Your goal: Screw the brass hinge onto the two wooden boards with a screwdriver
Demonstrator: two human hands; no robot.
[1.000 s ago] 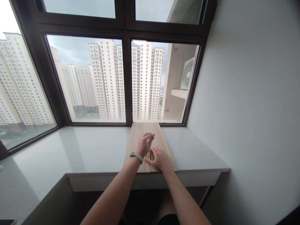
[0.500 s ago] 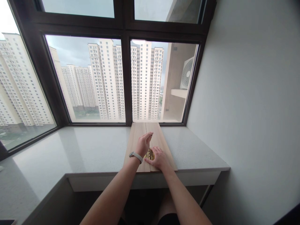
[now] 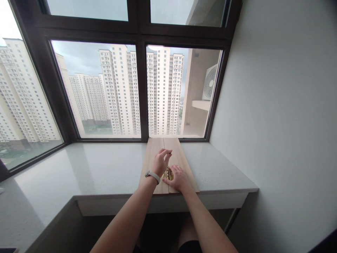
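Note:
Two pale wooden boards (image 3: 154,156) lie side by side on the counter, with a narrow seam between them. Across that seam, near the front end, sits an ornate gold-coloured hinge (image 3: 167,174), its knuckle running along the seam. My right hand (image 3: 179,178) rests over the hinge's right side, thumb at its near edge and fingers at its far edge, holding it against the boards. Above the hinge my left hand (image 3: 161,163) is raised, thumb and fingertips pinched together. Something small and dark shows at the pinch, too small to name. A light-banded watch (image 3: 152,175) is on the left wrist.
The boards lie on a pale stone counter (image 3: 105,168) and reach from its front edge to the window frame (image 3: 110,140). A white wall (image 3: 276,105) rises at the right. Tall buildings stand beyond the glass. My legs are under the counter.
My left hand's fingers have shifted slightly, so the pinch now shows more openly, with a gap between thumb and forefinger behind it. The right hand and hinge stay in place.

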